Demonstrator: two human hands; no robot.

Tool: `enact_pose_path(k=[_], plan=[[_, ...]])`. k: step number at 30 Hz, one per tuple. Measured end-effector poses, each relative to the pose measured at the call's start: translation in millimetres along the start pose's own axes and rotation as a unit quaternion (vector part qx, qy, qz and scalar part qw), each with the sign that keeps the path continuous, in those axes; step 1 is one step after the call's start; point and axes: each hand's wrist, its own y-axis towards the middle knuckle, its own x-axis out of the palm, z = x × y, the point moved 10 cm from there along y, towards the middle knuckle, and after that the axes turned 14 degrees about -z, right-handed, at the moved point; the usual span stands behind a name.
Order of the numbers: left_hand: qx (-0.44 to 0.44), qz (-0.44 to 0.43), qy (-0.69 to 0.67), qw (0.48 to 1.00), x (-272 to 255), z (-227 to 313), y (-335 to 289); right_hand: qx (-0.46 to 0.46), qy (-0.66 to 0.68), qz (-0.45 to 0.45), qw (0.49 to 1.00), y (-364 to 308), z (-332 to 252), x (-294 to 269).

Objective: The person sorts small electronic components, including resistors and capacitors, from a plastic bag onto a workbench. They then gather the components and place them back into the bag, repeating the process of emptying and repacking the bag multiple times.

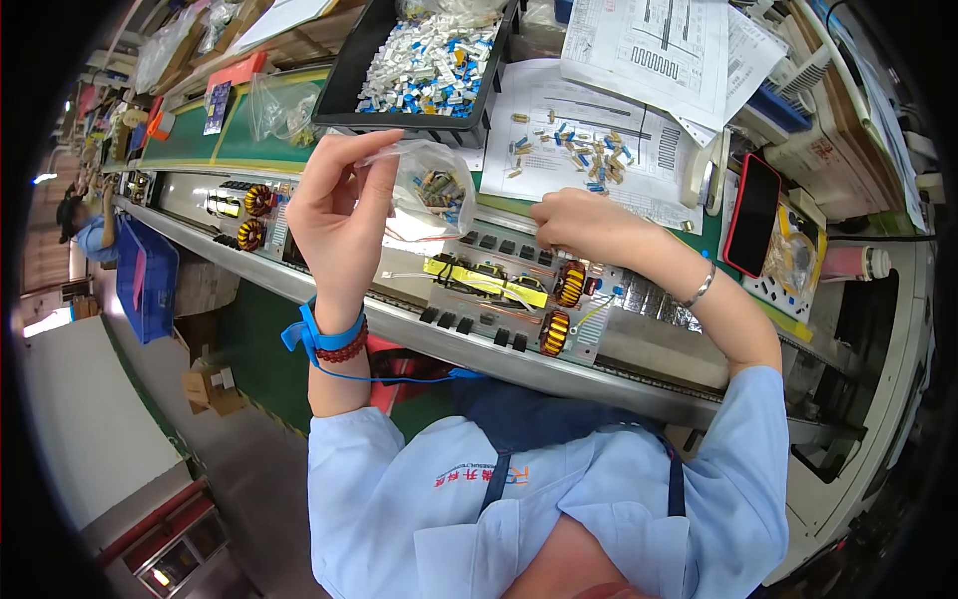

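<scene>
My left hand (344,205) pinches the top edge of a clear plastic bag (461,165) between thumb and fingers. Small cylindrical parts (436,188) in tan and blue lie inside the bag. My right hand (584,225) is closed over the far edge of a circuit board (479,311); whatever its fingertips hold is hidden. On that board sit yellow-wrapped transformers (484,280), black blocks and two copper-wound ring coils (570,285). Beyond my right hand, loose cylindrical parts (599,155) are scattered on a printed sheet (544,95).
A black bin (477,125) of white and blue connectors stands at the back. Another board with ring coils (249,236) sits on the rail to the left. A red-edged phone (753,215) leans at right. A blue cord (399,378) runs from my left wristband. A person (95,235) is far left.
</scene>
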Motion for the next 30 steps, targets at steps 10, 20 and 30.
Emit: enact_pose_path(k=[10,20,30], plan=[[0.005,-0.004,-0.014,1.000,-1.5,-3.5,-4.7,0.166,0.059,0.276,0.945,-69.7,58.9,-50.8],[-0.002,-0.006,-0.011,1.000,-3.4,-1.8,-8.1,0.271,-0.013,0.261,0.926,-13.1,102.1,-8.9],[-0.007,-0.004,-0.013,1.000,-3.4,-0.4,-8.8,0.128,-0.026,0.257,0.958,45.9,82.1,-33.1]])
